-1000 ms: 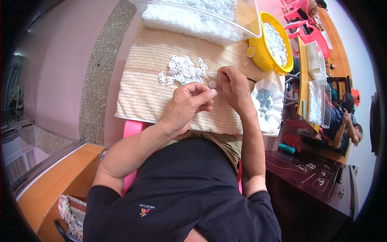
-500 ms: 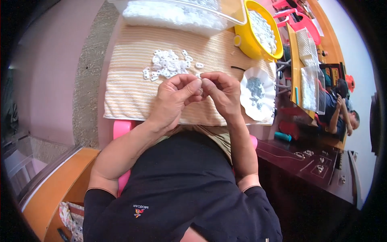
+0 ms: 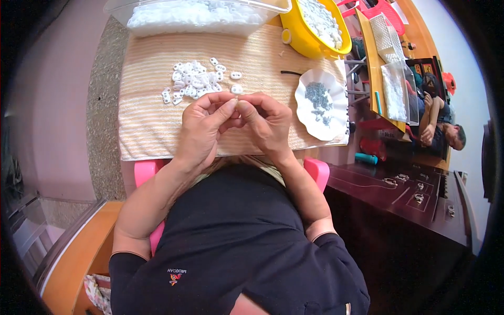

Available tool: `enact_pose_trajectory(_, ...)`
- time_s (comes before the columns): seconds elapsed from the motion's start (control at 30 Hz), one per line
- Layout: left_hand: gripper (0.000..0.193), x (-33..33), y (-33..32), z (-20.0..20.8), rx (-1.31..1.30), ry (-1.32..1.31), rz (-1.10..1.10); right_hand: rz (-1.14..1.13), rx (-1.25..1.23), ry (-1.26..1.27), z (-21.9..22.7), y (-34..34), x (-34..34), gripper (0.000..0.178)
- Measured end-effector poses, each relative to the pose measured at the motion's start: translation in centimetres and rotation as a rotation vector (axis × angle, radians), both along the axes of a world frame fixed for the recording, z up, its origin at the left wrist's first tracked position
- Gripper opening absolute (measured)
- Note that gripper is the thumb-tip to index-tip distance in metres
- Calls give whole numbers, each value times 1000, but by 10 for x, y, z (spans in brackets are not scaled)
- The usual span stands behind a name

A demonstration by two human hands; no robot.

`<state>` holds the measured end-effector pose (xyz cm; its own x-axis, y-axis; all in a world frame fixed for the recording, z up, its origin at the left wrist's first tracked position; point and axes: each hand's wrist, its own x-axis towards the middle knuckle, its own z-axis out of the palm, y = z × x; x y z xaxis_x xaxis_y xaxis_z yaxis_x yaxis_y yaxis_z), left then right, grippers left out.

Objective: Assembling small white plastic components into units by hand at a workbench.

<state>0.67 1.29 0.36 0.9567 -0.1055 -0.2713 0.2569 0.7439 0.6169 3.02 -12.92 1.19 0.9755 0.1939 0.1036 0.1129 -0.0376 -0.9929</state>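
My left hand (image 3: pixel 202 123) and my right hand (image 3: pixel 269 122) meet over the near part of a striped cloth. Thumbs and forefingers of both are pinched together, tip to tip. Whatever they hold is tiny and mostly covered by the fingertips. Just beyond them lies a single white oval plastic piece (image 3: pixel 237 89) with two holes, and another white piece (image 3: pixel 236 75) sits farther off. A heap of similar white pieces (image 3: pixel 195 79) spreads to the left. On the right, a white wavy-edged dish (image 3: pixel 307 118) carries many small dark grey parts (image 3: pixel 318 97).
A clear plastic bin (image 3: pixel 273 7) full of white pieces stands at the far edge. Beside it is a yellow tub (image 3: pixel 296 42) with pale pieces. A short black strip (image 3: pixel 290 72) lies near the dish. Another person (image 3: pixel 438 121) sits at a table on the right.
The view has shifted, so the table things appear farther left. A white piece now shows whole beyond my fingertips, where only a bit of white showed before. Both hands remain pinched together.
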Motion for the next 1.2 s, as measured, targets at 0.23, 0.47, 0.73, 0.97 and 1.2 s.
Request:
enact_pose_trajectory(0.23,11,-2,-4,-1,36,12,32,-28,-152,-224,-3,-1,-7,10)
enact_pose_trajectory(0.47,11,-1,-4,-1,45,21,50,-37,-447,-425,23,-45,-4,18)
enact_pose_trajectory(0.73,11,-4,-5,3,52,-7,-4,-258,-922,-402,35,-119,32,18)
enact_pose_trajectory(0.97,9,-4,-7,2,46,-5,-27,-190,-1143,-498,23,-131,46,23)
enact_pose_trajectory(1.2,12,-5,-5,0,74,-8,-54,-138,-1169,-491,24,-128,55,24)
